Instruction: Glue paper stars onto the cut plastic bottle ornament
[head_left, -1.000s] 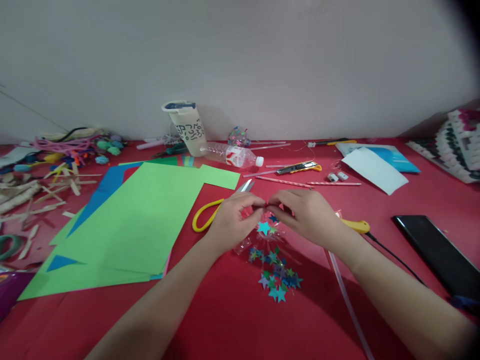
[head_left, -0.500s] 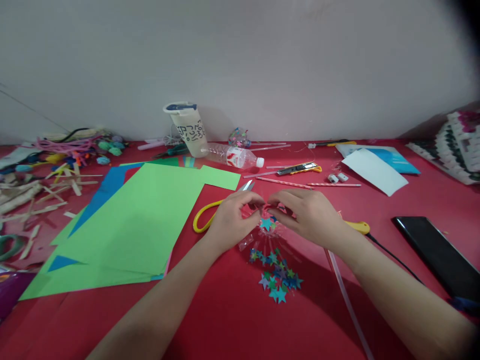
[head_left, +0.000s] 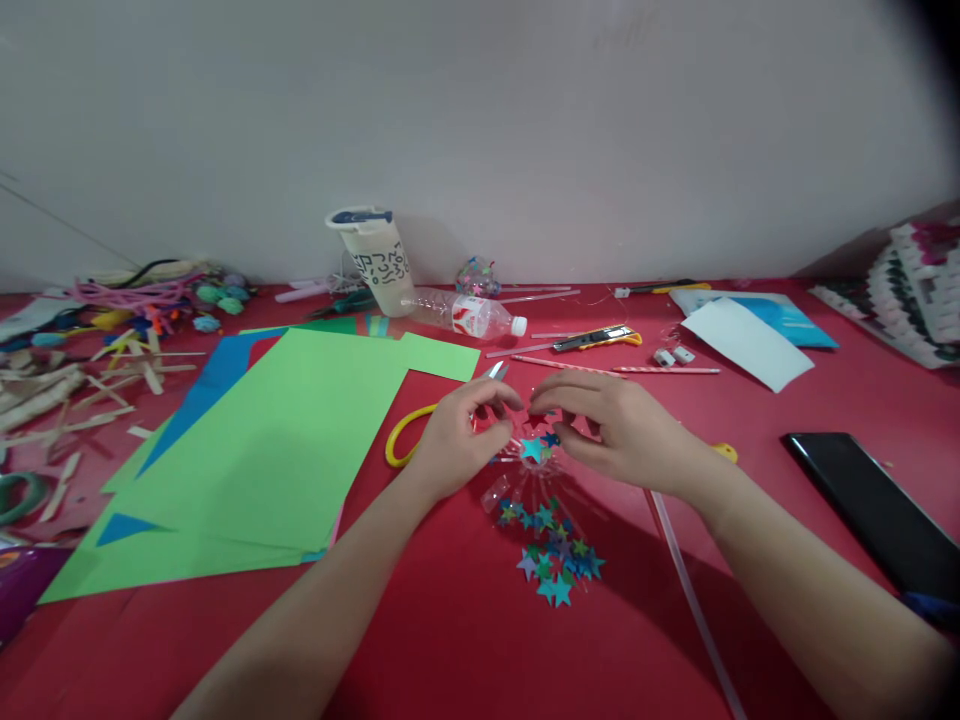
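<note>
A clear plastic piece with thin spread strips (head_left: 538,482) stands on the red tabletop between my hands. A turquoise star (head_left: 532,449) sits on it, with a dark blue star (head_left: 550,440) beside it and a red star (head_left: 535,420) behind. My left hand (head_left: 466,437) is at its left, fingers curled towards the thumb; what they pinch, if anything, is hidden. My right hand (head_left: 626,425) arches over the right side, index fingertip near the red star, thumb apart from it. Below lies a loose group of shiny stars (head_left: 559,550), blue, green and purple.
Yellow-handled scissors (head_left: 401,440) lie beside my left hand, next to green paper sheets (head_left: 262,440). Behind are a plastic bottle (head_left: 480,316), a cup (head_left: 376,262) and a utility knife (head_left: 596,338). At right lies a black phone (head_left: 870,510); a clear straw (head_left: 694,605) is nearer.
My hands have drawn slightly apart, the left moving a little left. The red star between them now shows more plainly. The loose stars have not moved.
</note>
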